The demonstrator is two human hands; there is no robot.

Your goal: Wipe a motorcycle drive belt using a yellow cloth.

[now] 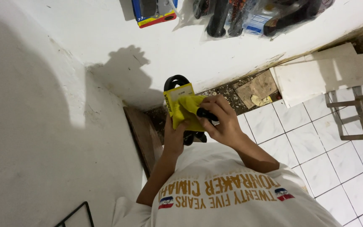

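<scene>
I hold a black rubber belt in a yellow cardboard sleeve (177,93) in front of my chest. My left hand (175,136) grips it from below, fingers around the sleeve's lower part. My right hand (220,120) presses a crumpled yellow cloth (188,110) against the sleeve; a black bit of the belt shows at its fingertips. The belt's black loop (176,80) sticks out above the sleeve, and more black shows below it between my hands.
White walls stand left and ahead, with packaged black parts (232,17) and a red-blue-yellow package (154,12) hanging on the far wall. A white tile floor (328,155), stacked white slabs (316,75), a wooden stool frame (358,113), and a dark plank (141,134) at the wall's foot.
</scene>
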